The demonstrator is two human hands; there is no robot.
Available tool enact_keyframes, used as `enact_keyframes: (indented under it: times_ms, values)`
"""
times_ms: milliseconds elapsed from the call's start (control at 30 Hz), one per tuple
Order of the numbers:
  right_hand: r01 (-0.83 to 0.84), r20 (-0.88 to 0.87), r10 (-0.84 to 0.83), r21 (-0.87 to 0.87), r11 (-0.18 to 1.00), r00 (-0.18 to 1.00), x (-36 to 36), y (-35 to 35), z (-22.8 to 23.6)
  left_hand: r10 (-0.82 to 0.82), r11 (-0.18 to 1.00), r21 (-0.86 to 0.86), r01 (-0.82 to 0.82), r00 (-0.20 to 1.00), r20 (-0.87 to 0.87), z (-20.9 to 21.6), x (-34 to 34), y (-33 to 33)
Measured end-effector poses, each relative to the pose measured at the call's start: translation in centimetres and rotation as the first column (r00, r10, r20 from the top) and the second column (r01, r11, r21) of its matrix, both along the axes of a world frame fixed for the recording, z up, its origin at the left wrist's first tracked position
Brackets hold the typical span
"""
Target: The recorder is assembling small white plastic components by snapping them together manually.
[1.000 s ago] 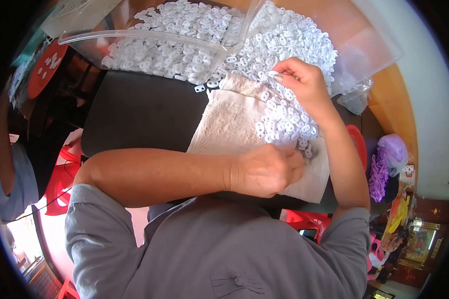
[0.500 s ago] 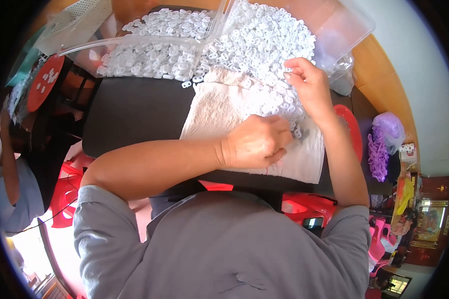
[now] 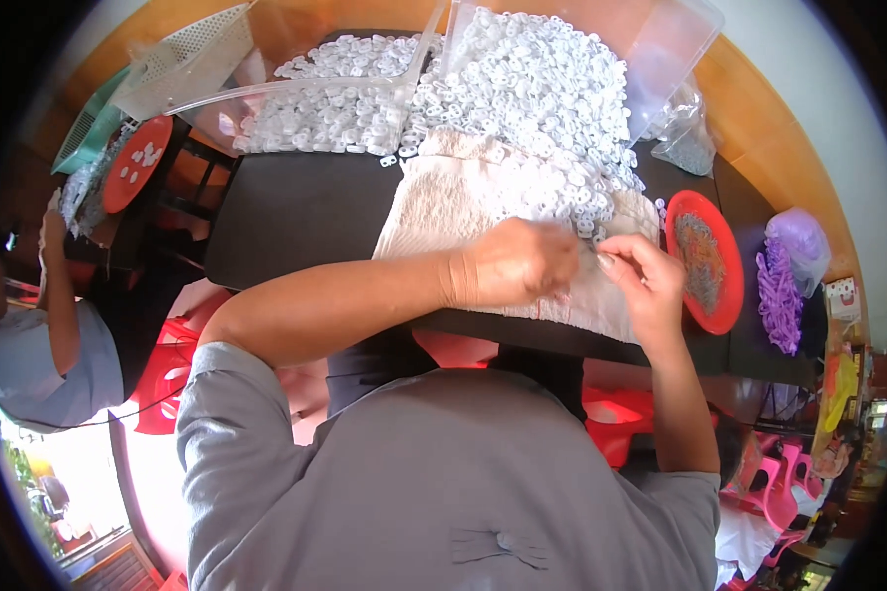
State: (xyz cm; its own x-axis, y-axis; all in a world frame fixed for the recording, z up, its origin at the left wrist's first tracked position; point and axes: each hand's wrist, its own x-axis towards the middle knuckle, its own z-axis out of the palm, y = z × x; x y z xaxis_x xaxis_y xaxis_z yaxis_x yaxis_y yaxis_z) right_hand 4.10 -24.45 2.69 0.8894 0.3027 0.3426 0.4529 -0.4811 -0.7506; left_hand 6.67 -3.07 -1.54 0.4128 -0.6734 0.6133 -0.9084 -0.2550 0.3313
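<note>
My left hand is curled closed above the cream towel; its fingertips are smeared by motion, and whatever they hold is hidden. Close on its right, my right hand has thumb and forefinger pressed together in a pinch. Anything between those fingertips is too small to make out. Just beyond both hands, a heap of small white plastic pieces with holes lies on the towel. It runs back into a larger pile of the same pieces.
Clear plastic bins with white pieces stand at the back. Right of the towel sits a red plate of small grey bits, near a purple bundle and a clear bag. At far left, another person's arm is near a red plate.
My right hand has come down from the edge of the large white pile to beside my left hand. My left hand stays over the towel. The whole view has shifted slightly.
</note>
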Motion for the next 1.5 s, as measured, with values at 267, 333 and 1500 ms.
enact_keyframes:
  times_ms: [267,333,1500]
  values:
    - [-0.031,-0.470,0.163,0.277,0.960,0.868,3.1,2.3,1.2,0.230,0.912,-0.210,-0.352,0.864,-0.447,1.9,-0.4,0.1]
    - [-0.049,-0.555,0.168,0.223,0.974,0.815,4.4,2.5,0.8,0.228,0.892,-0.229,-0.391,0.824,-0.519,2.4,-0.7,0.0]
    - [-0.189,-0.323,0.306,0.346,0.919,0.896,5.3,3.9,0.0,0.030,0.718,-0.356,-0.599,0.537,-0.843,2.1,-1.0,0.6]
